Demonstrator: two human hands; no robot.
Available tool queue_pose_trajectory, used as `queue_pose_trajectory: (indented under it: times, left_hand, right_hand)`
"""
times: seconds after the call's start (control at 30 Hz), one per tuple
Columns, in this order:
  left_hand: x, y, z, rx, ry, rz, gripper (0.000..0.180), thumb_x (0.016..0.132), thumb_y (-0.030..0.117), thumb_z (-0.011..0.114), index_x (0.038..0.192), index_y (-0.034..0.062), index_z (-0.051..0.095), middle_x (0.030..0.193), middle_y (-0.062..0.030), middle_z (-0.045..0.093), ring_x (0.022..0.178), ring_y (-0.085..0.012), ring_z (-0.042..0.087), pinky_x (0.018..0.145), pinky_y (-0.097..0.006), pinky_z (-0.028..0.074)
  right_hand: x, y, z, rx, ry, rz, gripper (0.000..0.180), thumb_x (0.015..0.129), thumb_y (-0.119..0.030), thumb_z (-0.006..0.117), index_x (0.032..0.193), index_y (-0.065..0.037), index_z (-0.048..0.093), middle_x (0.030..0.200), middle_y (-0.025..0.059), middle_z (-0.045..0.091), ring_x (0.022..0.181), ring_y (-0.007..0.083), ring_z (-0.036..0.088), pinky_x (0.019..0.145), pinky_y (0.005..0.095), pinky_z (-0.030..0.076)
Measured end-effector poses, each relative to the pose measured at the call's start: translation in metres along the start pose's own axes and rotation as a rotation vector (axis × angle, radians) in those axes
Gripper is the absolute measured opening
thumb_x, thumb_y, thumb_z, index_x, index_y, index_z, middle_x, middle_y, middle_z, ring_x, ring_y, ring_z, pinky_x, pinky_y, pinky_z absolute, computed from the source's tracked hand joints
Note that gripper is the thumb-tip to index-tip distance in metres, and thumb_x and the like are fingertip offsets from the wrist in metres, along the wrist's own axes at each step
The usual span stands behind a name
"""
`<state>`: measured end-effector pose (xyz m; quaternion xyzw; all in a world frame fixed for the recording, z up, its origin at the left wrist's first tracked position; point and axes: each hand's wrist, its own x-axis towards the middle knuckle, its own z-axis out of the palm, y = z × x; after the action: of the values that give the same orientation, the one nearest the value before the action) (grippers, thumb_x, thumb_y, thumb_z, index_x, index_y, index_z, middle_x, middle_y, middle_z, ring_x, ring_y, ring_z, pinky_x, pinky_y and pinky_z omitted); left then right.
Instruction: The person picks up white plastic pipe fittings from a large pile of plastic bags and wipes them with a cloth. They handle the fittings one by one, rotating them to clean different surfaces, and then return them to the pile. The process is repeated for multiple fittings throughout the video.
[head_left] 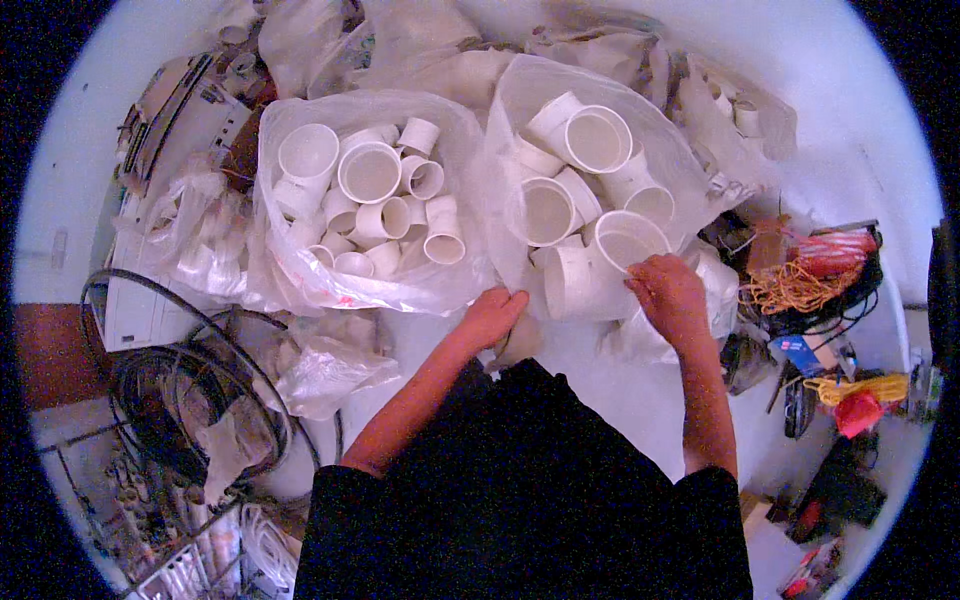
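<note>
The two hands are well apart. The right hand (668, 292) is clamped on the rim of a large white, round-mouthed plastic pipe fitting (632, 240), its fingers curled over the near right edge of the opening. This fitting is at the near side of a translucent, milky plastic bag (518, 95) on the right, its mouth facing up. The left hand (497, 315) is near the close edge of that bag, where it meets a second translucent plastic bag (460, 118) on the left; its fingers are bent together, but whether they pinch the film cannot be told.

The right-hand bag is open and contains several wide white fittings, some with their round mouths upward. The left-hand bag, also open, contains a jumble of mostly smaller white plastic elbows and short sockets (383, 218), with two wider mouths toward its back.

Further left, black flexible tubing (135, 395) is looped in a thick coil, near a white box-shaped cabinet (150, 315). Well to the right are a tangle of orange cord (800, 287) and a bundle of yellow cord (850, 388) touching a bright red object (858, 413).
</note>
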<state>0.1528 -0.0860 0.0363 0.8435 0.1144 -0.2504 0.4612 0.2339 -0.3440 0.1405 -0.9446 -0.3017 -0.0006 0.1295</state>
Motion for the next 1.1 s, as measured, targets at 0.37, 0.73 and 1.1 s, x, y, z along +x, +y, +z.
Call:
queue_pose_trajectory:
  times: [0.37, 0.73, 1.1]
  left_hand:
    - [0.006, 0.002, 0.008, -0.192, 0.044, 0.039, 0.043, 0.091, 0.041, 0.038, 0.109, 0.0081, 0.058, 0.102, -0.0252, 0.052, 0.102, -0.0381, 0.047, 0.09, -0.044, 0.038]
    - [0.004, 0.03, -0.003, -0.517, 0.224, -0.153, 0.056, 0.087, 0.05, 0.048, 0.107, -0.0009, 0.057, 0.105, -0.023, 0.059, 0.094, -0.0324, 0.058, 0.081, -0.042, 0.045]
    - [-0.006, 0.039, -0.003, -0.6, 0.163, -0.042, 0.062, 0.088, 0.055, 0.05, 0.081, -0.005, 0.063, 0.077, -0.0144, 0.065, 0.072, -0.0214, 0.059, 0.067, -0.036, 0.048]
  right_hand:
    - [0.059, 0.073, 0.041, 0.184, -0.007, 0.043, 0.026, 0.083, -0.03, 0.061, 0.093, -0.006, 0.066, 0.089, 0.0128, 0.064, 0.085, 0.0336, 0.06, 0.076, 0.0424, 0.048]
    - [0.059, 0.113, 0.064, 0.378, -0.267, 0.263, 0.043, 0.083, -0.037, 0.062, 0.11, -0.005, 0.062, 0.107, 0.0157, 0.064, 0.093, 0.0322, 0.063, 0.082, 0.0405, 0.048]
    - [0.048, 0.111, 0.064, 0.303, -0.276, 0.311, 0.052, 0.084, -0.034, 0.063, 0.126, -0.004, 0.052, 0.125, 0.0187, 0.054, 0.108, 0.0324, 0.056, 0.092, 0.0387, 0.045]
